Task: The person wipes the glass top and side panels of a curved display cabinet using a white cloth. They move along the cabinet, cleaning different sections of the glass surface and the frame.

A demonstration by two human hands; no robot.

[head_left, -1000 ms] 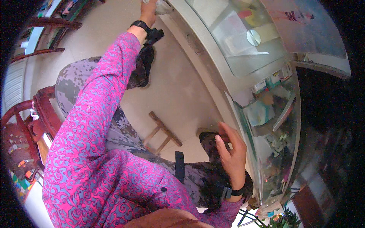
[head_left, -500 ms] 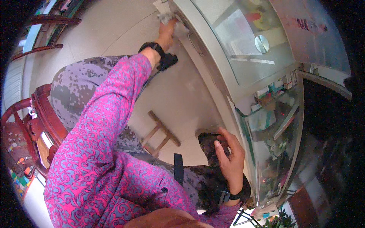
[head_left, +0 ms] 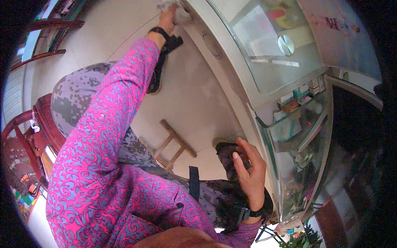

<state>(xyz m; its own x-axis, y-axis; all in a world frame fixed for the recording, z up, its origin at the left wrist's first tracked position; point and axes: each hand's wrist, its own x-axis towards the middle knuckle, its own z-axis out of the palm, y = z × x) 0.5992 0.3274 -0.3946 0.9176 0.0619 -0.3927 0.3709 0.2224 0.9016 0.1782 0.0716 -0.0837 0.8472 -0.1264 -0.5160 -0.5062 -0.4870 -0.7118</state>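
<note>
At the top, my left hand [head_left: 167, 20] is closed on a whitish crumpled cloth [head_left: 166, 5], beside the edge of a pale cabinet [head_left: 194, 31]. The cloth is partly cut off by the picture's upper rim. A black band circles that wrist, and the arm in its pink patterned sleeve [head_left: 111, 111] stretches far out. Lower right, my right hand [head_left: 252, 171] is held with thumb and fingers apart and nothing in it, over my camouflage trouser leg and dark shoe [head_left: 226, 155], close to the cabinet's lower side.
The cabinet has a recessed handle [head_left: 211, 46] and a glass top [head_left: 269, 49]. Small boxes [head_left: 291, 99] stand behind curved glass. A wooden stool [head_left: 178, 142] is on the tiled floor between my legs. Dark red wooden chairs [head_left: 41, 128] are at the left.
My left hand has moved up and slightly left with the cloth, away from the cabinet's handle. More of a dark shoe shows below that wrist. My right hand has hardly moved.
</note>
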